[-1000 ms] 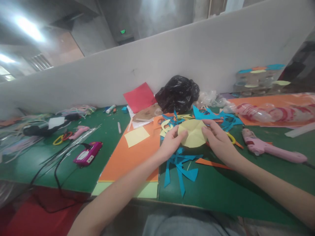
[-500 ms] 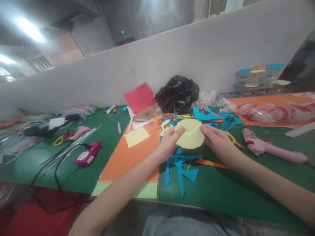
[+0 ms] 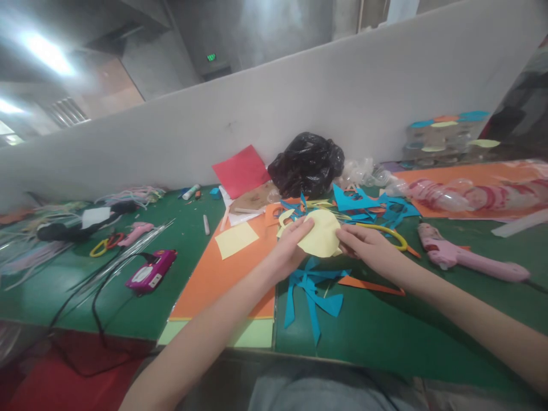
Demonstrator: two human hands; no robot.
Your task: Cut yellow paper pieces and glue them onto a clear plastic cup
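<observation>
A round piece of pale yellow paper is held up over the table in front of me. My left hand pinches its left side, with the thumb lying on the near face. At its right edge the fingers of my right hand are closed on the paper. A bit of yellow shows below the disc by the right fingertips; whether it is a second layer I cannot tell. Beneath and behind the hands lie blue paper scraps and an orange strip. A yellow looped handle shows just behind my right hand.
A pink glue gun lies to the right, near plastic bottles. Orange sheets and a yellow rectangle are left of centre. A black plastic bag sits against the partition. Farther left is a corded magenta device.
The yellow disc has shifted slightly left and tilted. My right hand has moved left along with it, uncovering more of the yellow handle.
</observation>
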